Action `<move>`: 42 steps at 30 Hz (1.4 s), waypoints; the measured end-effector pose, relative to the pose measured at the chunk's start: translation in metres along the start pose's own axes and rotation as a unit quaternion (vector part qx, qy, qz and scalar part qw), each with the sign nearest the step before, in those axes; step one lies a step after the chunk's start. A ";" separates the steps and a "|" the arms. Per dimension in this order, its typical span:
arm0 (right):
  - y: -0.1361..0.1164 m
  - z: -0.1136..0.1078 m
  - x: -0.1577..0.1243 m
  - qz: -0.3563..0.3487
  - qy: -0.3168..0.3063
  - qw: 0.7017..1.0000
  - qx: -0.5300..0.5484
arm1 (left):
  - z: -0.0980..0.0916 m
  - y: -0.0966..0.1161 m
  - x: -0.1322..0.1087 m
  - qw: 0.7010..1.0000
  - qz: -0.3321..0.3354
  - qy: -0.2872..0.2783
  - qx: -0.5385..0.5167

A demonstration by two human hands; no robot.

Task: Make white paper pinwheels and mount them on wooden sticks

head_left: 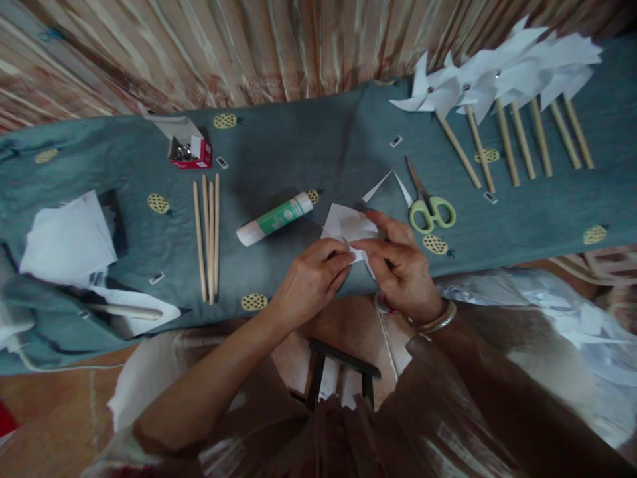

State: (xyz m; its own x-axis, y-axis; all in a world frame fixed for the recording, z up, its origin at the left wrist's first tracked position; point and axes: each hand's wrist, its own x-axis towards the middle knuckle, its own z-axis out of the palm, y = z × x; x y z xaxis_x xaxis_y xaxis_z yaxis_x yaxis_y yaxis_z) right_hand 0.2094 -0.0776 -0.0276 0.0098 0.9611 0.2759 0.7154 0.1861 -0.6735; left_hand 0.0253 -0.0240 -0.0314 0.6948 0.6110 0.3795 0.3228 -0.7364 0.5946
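Note:
A folded white paper piece (348, 226) lies on the teal cloth (308, 153) near its front edge. My left hand (311, 279) pinches the paper's near corner with closed fingers. My right hand (401, 265), a bangle at its wrist, grips the same paper from the right, fingers curled over it. A glue stick (275, 218) with a green label lies just left of the paper. Green-handled scissors (428, 206) lie just right of it, beside a thin paper offcut (391, 182).
Several finished white paper pinwheels on wooden sticks (497, 86) lie at the back right. Loose wooden sticks (208, 232) lie left of the glue. A small red box of pins (192, 151) sits behind them. A stack of white paper squares (67, 242) is at far left.

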 end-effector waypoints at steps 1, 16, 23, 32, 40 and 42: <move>0.001 -0.002 0.002 0.011 0.010 1.000 0.022 | 0.000 0.000 0.000 1.000 0.002 -0.002 0.004; 0.009 -0.020 0.025 0.059 0.027 0.998 -0.012 | -0.015 -0.007 0.004 0.997 0.026 -0.014 0.076; 0.007 -0.022 0.015 0.142 0.001 0.989 0.031 | -0.025 -0.012 0.007 0.991 0.040 -0.007 0.124; 0.005 -0.023 0.013 0.118 -0.007 0.992 0.032 | -0.013 0.003 0.004 0.982 0.080 -0.047 0.165; 0.003 -0.025 0.012 0.092 -0.017 0.995 0.022 | -0.012 0.006 0.005 0.976 0.090 -0.053 0.189; 0.002 -0.025 0.012 0.087 -0.015 0.996 0.019 | -0.012 0.006 0.005 0.978 0.088 -0.053 0.183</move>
State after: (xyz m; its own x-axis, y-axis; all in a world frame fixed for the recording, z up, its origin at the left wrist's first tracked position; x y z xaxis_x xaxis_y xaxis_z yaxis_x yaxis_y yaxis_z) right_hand 0.2285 -0.0710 -0.0090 0.1102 0.9850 0.1327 0.6770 0.0234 -0.7356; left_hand 0.0229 -0.0224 -0.0175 0.8169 0.4468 0.3647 0.3881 -0.8936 0.2254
